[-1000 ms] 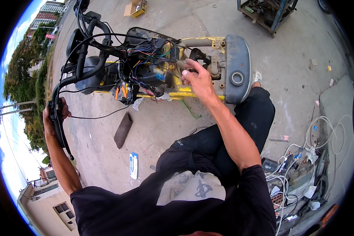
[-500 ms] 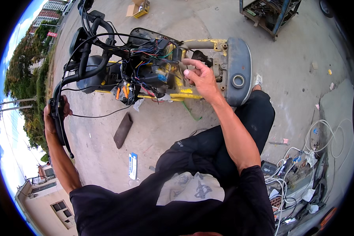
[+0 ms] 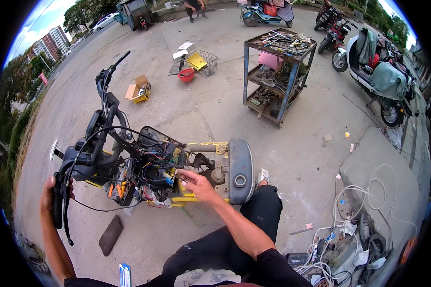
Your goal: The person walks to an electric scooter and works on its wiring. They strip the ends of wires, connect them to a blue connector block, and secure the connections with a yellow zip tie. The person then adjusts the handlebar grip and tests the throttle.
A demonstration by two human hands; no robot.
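Observation:
A stripped electric scooter [image 3: 241,165] stands before me, its yellow frame scratched and its handlebar to the left. The left handlebar grip [image 3: 58,205] is in my left hand [image 3: 47,195], fingers wrapped round it beside the brake lever [image 3: 67,225]. Over the scooter's open middle is my right hand [image 3: 201,187], index finger and thumb extended and apart, holding nothing I can see. Its fingertips are close to a tangle of coloured wires [image 3: 165,155]; whether they touch is unclear. Orange-handled pliers [image 3: 117,190] rest among the wiring nearer the handlebar.
A tool cart [image 3: 281,76] stands beyond the scooter. Farther left are a cardboard box [image 3: 138,88], a red bowl [image 3: 186,75] and a wire basket [image 3: 208,64]. A parked white scooter [image 3: 364,62] is at the right. Pale hose [image 3: 368,193] coils lower right; a dark panel [image 3: 111,234] lies near me.
The view has tilted up, bringing in the whole cart and the parked scooters. My left hand still grips the handlebar; my right hand stays over the scooter's middle, slightly closer to the wires.

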